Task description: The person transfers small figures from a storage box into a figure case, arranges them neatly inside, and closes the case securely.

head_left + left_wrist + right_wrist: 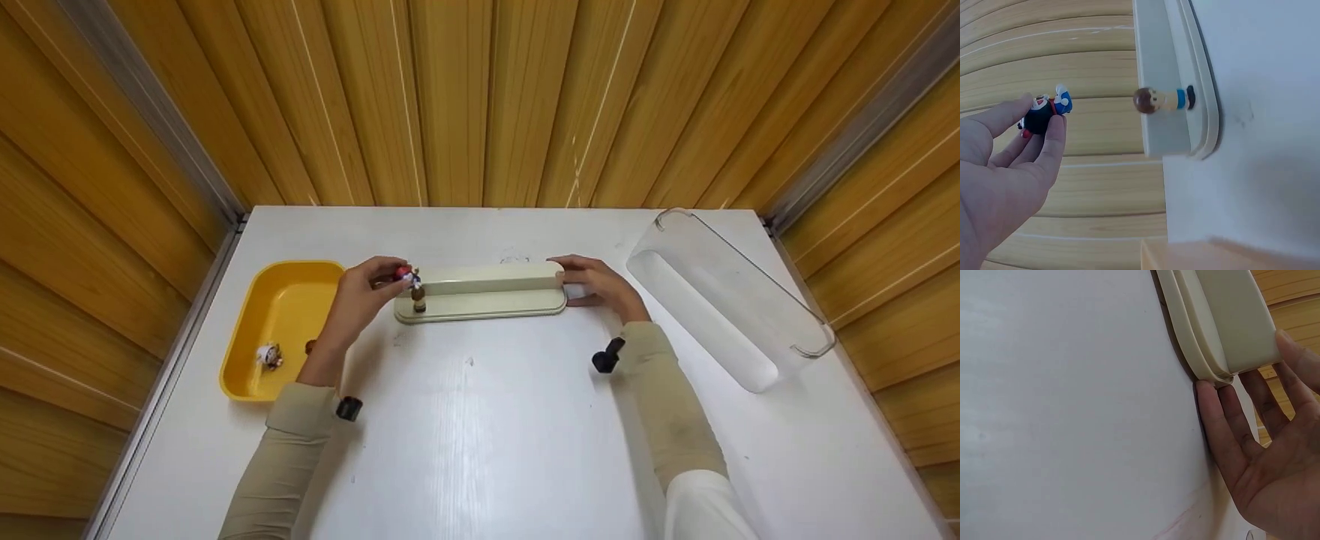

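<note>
Raised over the left end of a cream two-step display base, my left hand pinches a small figurine between thumb and fingers. This figurine has a round black part, a blue and white end and some red. A brown-haired figurine with a blue band stands on the base's lower step, just beside the held one in the head view. At the base's right end, my right hand has its fingers spread and fairly straight, with fingertips touching the end and the upper step's edge.
On the left stands a yellow tray holding a white-and-brown figurine and a brown item partly hidden by my left wrist. A clear cover lies at the right. Wood-patterned walls border the white table.
</note>
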Demonstrator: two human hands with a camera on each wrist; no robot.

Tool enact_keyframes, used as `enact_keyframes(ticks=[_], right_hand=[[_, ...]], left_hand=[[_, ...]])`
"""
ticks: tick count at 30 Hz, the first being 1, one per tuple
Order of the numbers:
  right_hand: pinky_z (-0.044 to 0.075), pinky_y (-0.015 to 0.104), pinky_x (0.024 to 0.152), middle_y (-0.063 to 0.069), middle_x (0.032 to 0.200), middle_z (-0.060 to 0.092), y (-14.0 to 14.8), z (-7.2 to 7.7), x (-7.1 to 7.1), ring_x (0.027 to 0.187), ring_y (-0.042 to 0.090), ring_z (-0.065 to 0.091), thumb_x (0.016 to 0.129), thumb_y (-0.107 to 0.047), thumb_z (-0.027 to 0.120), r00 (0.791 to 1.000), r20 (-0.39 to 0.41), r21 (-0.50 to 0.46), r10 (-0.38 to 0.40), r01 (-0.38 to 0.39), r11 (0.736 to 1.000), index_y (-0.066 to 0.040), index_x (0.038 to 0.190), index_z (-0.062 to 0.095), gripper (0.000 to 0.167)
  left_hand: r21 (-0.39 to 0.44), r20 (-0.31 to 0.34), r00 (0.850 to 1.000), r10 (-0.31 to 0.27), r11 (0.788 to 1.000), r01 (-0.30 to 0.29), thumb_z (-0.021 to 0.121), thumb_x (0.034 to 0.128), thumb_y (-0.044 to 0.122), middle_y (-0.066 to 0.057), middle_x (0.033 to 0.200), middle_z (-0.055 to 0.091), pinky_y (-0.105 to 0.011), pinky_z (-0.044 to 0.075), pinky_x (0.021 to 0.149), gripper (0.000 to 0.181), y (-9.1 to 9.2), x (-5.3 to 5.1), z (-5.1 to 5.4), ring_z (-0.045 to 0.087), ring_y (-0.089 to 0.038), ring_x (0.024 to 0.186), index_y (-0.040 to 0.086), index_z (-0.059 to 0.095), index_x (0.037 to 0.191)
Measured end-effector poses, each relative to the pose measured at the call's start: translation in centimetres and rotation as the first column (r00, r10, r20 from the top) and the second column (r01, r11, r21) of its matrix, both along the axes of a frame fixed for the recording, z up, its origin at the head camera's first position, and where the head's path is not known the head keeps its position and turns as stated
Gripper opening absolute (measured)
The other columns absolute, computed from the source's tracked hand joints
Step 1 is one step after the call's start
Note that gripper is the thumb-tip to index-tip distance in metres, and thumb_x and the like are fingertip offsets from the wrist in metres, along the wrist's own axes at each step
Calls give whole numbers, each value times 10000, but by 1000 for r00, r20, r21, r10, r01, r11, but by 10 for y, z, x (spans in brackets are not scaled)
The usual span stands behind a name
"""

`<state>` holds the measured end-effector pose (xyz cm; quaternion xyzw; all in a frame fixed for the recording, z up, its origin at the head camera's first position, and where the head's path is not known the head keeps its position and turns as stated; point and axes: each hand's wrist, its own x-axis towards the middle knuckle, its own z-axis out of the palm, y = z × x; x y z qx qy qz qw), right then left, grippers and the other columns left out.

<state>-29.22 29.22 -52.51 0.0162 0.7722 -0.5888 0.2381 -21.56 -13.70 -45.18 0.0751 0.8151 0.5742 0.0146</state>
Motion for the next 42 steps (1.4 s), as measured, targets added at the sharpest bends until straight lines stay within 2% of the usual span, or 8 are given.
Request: enact_keyframes(ticks=[5, 13, 21, 26, 30, 35, 38, 42], right_hand=[[585, 400, 896, 66, 1454, 535, 0, 0, 0, 1305, 266, 521, 969, -315, 693, 1000, 2, 6, -7, 7, 1000, -237, 1456, 559, 511], [581, 405, 907, 67, 1464, 526, 0, 1, 0, 1317, 271, 512, 974, -296, 686, 1000, 9, 0, -11, 11, 1000, -234, 1459, 555, 506], [579, 420, 912, 65, 1466, 530, -1, -3, 1, 1320, 271, 507, 979, -311, 677, 1000, -5, -5, -7, 7, 1000, -233, 1462, 555, 504], [582, 408, 905, 56, 1456, 540, -1, -3, 2, 1314, 261, 514, 980, -313, 674, 1000, -7, 3, -19, 20, 1000, -244, 1447, 569, 483], [582, 414, 905, 47, 1447, 546, 1, -4, 1, 1312, 262, 512, 973, -319, 685, 1000, -20, -2, -22, 22, 1000, -248, 1435, 581, 479], [577, 420, 918, 58, 1457, 535, 1, -6, 1, 1319, 268, 502, 970, -332, 691, 1000, -22, -14, -7, 7, 1000, -238, 1445, 571, 499], [582, 418, 909, 61, 1457, 536, 1, -6, 2, 1315, 268, 505, 972, -321, 688, 1000, -23, -14, -13, 13, 1000, -236, 1444, 574, 493], [587, 414, 893, 56, 1451, 542, 1, -5, 2, 1306, 268, 511, 973, -314, 686, 1000, -26, -10, -15, 15, 1000, -238, 1437, 580, 482]], left_hand=[[48, 13, 999, -29, 998, 28, 745, 936, 108, -109, 1183, 716, -259, 573, 889, 321, 18, -3, -5, 680, -227, 1032, 53, 692, 1247], [34, 11, 998, -64, 997, 64, 758, 922, 95, -112, 1142, 716, -276, 572, 892, 301, 49, -12, -23, 673, -213, 1010, 35, 710, 1213], [-21, 3, 996, -89, 996, 89, 748, 910, 29, -144, 1105, 721, -315, 572, 883, 261, 73, -19, -46, 688, -234, 1022, -17, 701, 1163], [-80, -5, 991, -131, 988, 130, 730, 918, 6, -138, 1110, 715, -343, 559, 911, 246, 80, -22, -53, 672, -231, 1036, -10, 681, 1159], [-190, -36, 985, -170, 969, 160, 718, 915, -26, -152, 1107, 711, -374, 546, 927, 239, 85, -25, -54, 661, -261, 1058, -24, 695, 1153], [-358, -92, 974, -205, 920, 159, 704, 911, -60, -205, 1181, 650, -422, 531, 972, 251, 89, -28, -53, 625, -341, 1136, -51, 710, 1162], [-414, -109, 970, -217, 897, 154, 694, 917, -64, -222, 1199, 624, -438, 528, 980, 259, 91, -28, -54, 612, -367, 1152, -52, 705, 1176], [-460, -129, 969, -213, 878, 132, 678, 919, -80, -206, 1168, 668, -432, 544, 947, 238, 94, -28, -54, 632, -351, 1138, -37, 709, 1152]])
